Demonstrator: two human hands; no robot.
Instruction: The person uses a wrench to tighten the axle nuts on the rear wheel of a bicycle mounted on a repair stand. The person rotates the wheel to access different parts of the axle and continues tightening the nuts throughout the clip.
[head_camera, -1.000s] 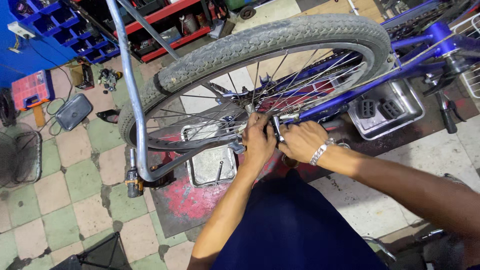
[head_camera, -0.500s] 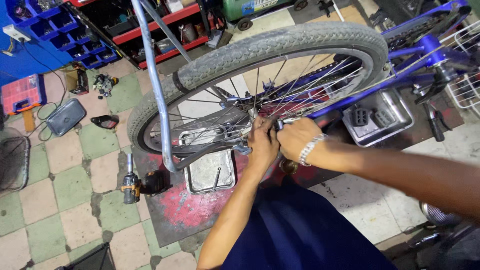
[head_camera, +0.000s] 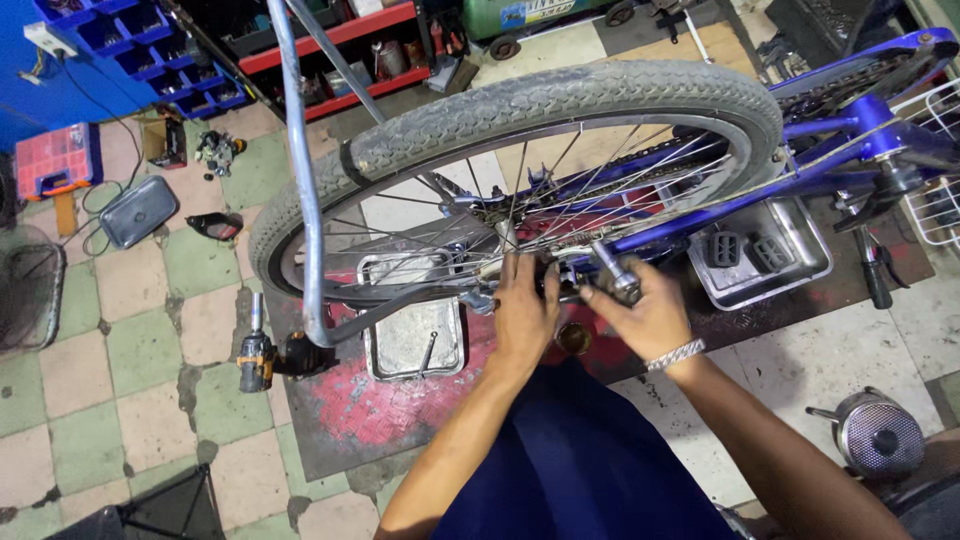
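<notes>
A blue bicycle (head_camera: 860, 130) lies tipped, its rear wheel (head_camera: 520, 130) with a grey tyre in front of me. My left hand (head_camera: 522, 318) rests on the hub and spokes at the wheel's centre. My right hand (head_camera: 650, 318), with a metal bracelet at the wrist, grips a silver socket wrench (head_camera: 612, 268) set against the axle by the blue frame stay. What lies under my left palm is hidden.
A metal tray (head_camera: 412, 335) with a tool lies under the wheel; a second tray (head_camera: 765, 262) holds two pedals. A cordless driver (head_camera: 262, 355) sits on the tiled floor by a grey stand tube (head_camera: 300, 180). A round metal pot (head_camera: 878, 438) stands right; parts bins and shelves are behind.
My view has shifted slightly, so the wheel sits more to the right. My right hand has turned, and the socket wrench now shows in its grip. My left hand stays at the hub.
</notes>
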